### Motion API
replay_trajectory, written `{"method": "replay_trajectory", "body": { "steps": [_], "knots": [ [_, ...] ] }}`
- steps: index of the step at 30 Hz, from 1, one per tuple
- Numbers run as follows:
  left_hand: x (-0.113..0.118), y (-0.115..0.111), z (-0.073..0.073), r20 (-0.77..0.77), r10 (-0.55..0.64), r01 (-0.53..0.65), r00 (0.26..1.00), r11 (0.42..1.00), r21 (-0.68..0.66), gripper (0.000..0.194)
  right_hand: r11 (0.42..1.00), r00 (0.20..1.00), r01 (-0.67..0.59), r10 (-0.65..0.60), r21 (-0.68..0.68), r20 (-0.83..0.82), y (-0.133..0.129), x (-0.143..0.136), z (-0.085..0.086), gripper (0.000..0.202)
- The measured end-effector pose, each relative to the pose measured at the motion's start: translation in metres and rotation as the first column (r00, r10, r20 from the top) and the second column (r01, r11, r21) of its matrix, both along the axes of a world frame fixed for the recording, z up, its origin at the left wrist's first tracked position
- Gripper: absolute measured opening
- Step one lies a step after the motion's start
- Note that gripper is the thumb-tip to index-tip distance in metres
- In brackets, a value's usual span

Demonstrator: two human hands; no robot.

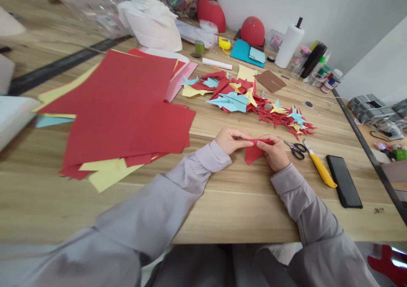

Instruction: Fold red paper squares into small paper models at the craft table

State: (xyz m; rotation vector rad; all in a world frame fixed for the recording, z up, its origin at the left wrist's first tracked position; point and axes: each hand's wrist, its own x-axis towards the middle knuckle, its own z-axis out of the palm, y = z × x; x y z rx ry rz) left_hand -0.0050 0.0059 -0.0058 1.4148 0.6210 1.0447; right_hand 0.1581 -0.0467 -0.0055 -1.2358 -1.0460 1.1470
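A small folded piece of red paper (pixel 252 154) is held between my two hands, just above the wooden table. My left hand (pixel 231 141) pinches its upper left part between thumb and fingers. On the other side, my right hand (pixel 274 151) grips the upper right part, thumb on top. The lower end of the paper hangs down as a pointed flap. Beyond my hands lies a heap of folded paper shapes (pixel 270 111) in red, yellow and light blue, with a blue paper plane (pixel 230 102) on it. My fingers hide part of the fold.
Large red paper sheets (pixel 127 109) with yellow ones beneath cover the left side. Right of my hands lie black scissors (pixel 298 150), a yellow utility knife (pixel 321 169) and a phone (pixel 344 181). Bottles (pixel 331 81) and a white roll (pixel 290 45) stand at the back.
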Motion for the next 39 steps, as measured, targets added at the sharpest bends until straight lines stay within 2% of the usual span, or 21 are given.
{"method": "replay_trajectory", "body": {
  "steps": [10, 19, 26, 35, 39],
  "knots": [
    [-0.0035, -0.0008, 0.0007, -0.084, -0.009, 0.012, 0.996, 0.999, 0.031, 0.031, 1.0, 0.999, -0.026, 0.025, 0.015, 0.025, -0.0009, 0.0002, 0.0009, 0.023],
    [-0.0023, 0.0003, -0.0022, -0.045, 0.006, -0.003, 0.999, 0.998, 0.07, 0.028, 0.999, 0.997, -0.007, 0.004, 0.036, 0.081, -0.001, 0.001, -0.0014, 0.023],
    [-0.003, -0.0005, -0.0027, -0.135, -0.01, 0.021, 0.991, 0.997, 0.08, 0.029, 1.0, 0.998, -0.021, 0.021, -0.002, 0.067, -0.0004, 0.0017, -0.0014, 0.024],
    [-0.0034, 0.0023, 0.0015, -0.072, -0.004, -0.005, 0.997, 0.993, -0.12, 0.037, 0.998, 0.998, -0.067, 0.067, -0.008, -0.002, -0.0021, 0.0011, 0.0003, 0.028],
    [-0.0027, 0.0018, 0.0023, -0.038, -0.019, 0.011, 0.999, 0.983, -0.181, 0.041, 0.998, 0.998, -0.057, 0.056, 0.02, 0.042, -0.0027, -0.0011, 0.0015, 0.028]
  ]
}}
